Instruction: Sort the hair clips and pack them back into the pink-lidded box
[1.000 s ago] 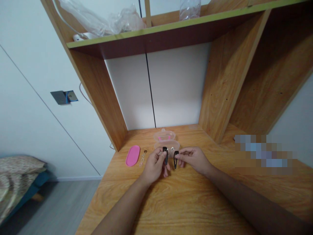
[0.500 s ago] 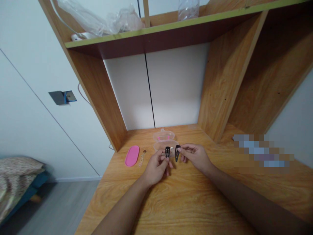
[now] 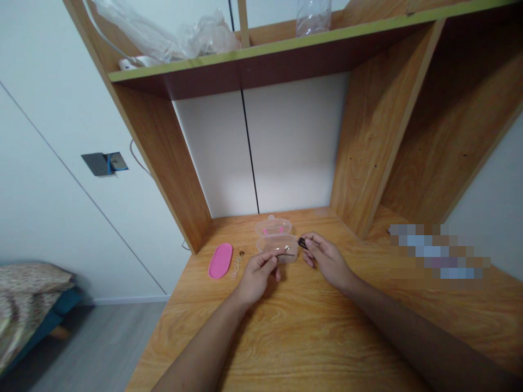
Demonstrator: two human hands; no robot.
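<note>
My left hand (image 3: pixel 256 275) pinches a black snap hair clip (image 3: pixel 285 253), which lies flat and points right into the near half of a clear plastic case (image 3: pixel 278 248). My right hand (image 3: pixel 327 260) pinches a second black hair clip (image 3: pixel 302 243) at the case's right edge. The case stands open on the wooden desk (image 3: pixel 310 332), with something pink in its far half (image 3: pixel 273 227).
A pink oval lid (image 3: pixel 221 260), a small dark ring (image 3: pixel 242 253) and a few pale bits (image 3: pixel 236 268) lie left of the case. Wooden uprights flank the desk. A shelf above carries crumpled plastic (image 3: pixel 196 32) and a clear bottle (image 3: pixel 312 13).
Both clips were held upright side by side in front of the case. Both hands have moved forward and tipped the clips flat at the case.
</note>
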